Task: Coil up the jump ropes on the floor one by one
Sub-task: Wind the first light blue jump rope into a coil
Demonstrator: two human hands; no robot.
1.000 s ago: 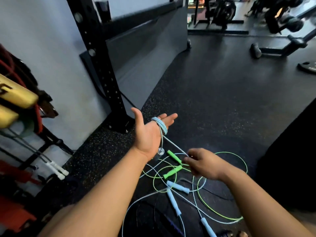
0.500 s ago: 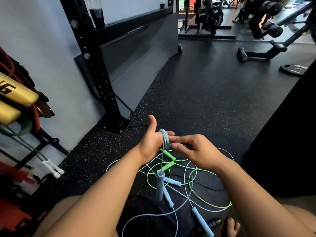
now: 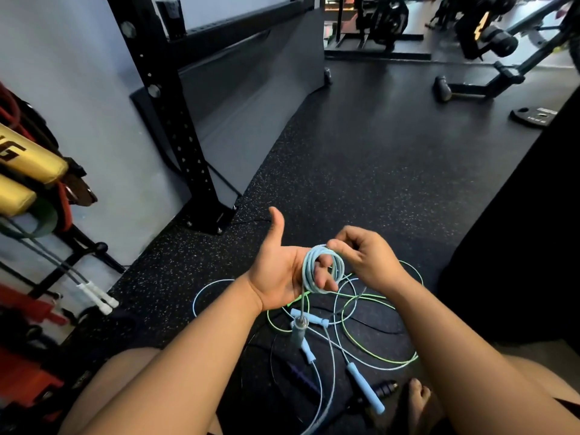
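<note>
My right grip (image 3: 367, 255) is pinching the light blue jump rope (image 3: 309, 279), coiled round the outstretched fingers of my left grip (image 3: 277, 273). Its handle (image 3: 297, 335) is dangling below, over other ropes (image 3: 381, 359) lying tangled on the floor (image 3: 361, 158).

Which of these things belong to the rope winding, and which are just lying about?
In the job: blue rope wound round the left hand, right hand pinching it, green rope and loose blue handle on the floor.
Lying about: rack post, weight plate, yellow pads.
</note>
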